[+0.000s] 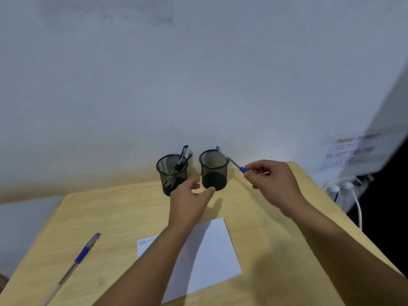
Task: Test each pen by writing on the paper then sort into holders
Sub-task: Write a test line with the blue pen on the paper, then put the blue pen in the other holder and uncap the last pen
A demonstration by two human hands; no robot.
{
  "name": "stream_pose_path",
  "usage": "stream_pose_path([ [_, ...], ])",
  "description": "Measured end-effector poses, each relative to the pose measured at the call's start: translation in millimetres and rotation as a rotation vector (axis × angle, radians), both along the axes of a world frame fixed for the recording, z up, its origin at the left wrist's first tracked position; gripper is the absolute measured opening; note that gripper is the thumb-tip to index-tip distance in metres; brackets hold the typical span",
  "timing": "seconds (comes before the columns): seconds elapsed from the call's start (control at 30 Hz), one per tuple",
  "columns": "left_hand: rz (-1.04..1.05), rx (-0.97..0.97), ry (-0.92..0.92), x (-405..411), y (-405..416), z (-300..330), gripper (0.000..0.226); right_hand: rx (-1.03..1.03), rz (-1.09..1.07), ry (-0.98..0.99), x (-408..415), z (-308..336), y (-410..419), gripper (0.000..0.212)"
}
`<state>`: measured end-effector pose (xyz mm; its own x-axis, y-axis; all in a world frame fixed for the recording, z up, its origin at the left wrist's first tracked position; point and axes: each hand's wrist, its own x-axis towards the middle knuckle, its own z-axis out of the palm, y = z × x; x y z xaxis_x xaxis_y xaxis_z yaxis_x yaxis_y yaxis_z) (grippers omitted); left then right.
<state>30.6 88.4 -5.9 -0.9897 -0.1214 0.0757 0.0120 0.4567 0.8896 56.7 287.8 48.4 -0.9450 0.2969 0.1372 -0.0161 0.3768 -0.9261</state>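
the right hand pinches a blue pen by its end, the pen angled toward the rim of the right mesh holder. the left hand, fingers loosely spread and holding nothing, touches that holder's base. the left mesh holder contains dark pens. a second blue pen lies left of the paper on the tabletop.

The right hand pinches a blue pen beside the right mesh holder, while the left hand touches that holder's base on the desk.
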Motion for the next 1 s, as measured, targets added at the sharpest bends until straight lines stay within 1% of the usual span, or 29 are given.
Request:
stream_pose_path([
  [0.13, 0.039, -0.048, -0.011, -30.1, 14.5, -4.8, 0.065, 0.275, 0.063, -0.005, -38.0, 12.5, 13.4, 0.016],
  [0.27, 0.089, -0.042, 0.032, -44.1, 26.9, -1.7, 0.068, 0.454, 0.143, -0.013, -70.4, 17.0, 11.1, 0.019],
  [0.43, 0.094, -0.020, 0.065, -53.3, 32.8, -2.2, 0.042, 0.579, 0.198, 0.005, -101.4, 7.7, -4.6, 0.013],
  [0.57, 0.088, -0.038, 0.087, -57.8, 32.4, -5.8, 0.036, 0.609, 0.201, 0.007, -113.8, -2.8, -13.1, 0.015],
  [0.63, 0.088, -0.047, 0.098, -58.4, 32.0, -6.7, 0.035, 0.594, 0.201, 0.013, -114.2, -6.5, -13.8, 0.021],
  [0.7, 0.092, -0.058, 0.095, -57.6, 31.1, -6.2, 0.037, 0.581, 0.186, 0.027, -110.6, -8.0, -13.4, 0.029],
  [0.77, 0.095, -0.062, 0.081, -54.0, 29.1, -5.6, 0.044, 0.577, 0.161, 0.051, -102.9, -8.3, -12.9, 0.033],
  [0.83, 0.099, -0.047, 0.056, -47.6, 24.7, -5.3, 0.057, 0.566, 0.132, 0.107, -90.4, -8.0, -13.3, 0.033],
  [0.87, 0.098, -0.033, 0.046, -42.7, 20.9, -5.0, 0.060, 0.551, 0.119, 0.148, -82.8, -8.4, -14.9, 0.031],
  [1.0, 0.058, -0.019, 0.045, -7.9, -4.2, -7.2, 0.051, 0.482, 0.127, 0.280, -47.5, -14.0, -31.0, 0.024],
])
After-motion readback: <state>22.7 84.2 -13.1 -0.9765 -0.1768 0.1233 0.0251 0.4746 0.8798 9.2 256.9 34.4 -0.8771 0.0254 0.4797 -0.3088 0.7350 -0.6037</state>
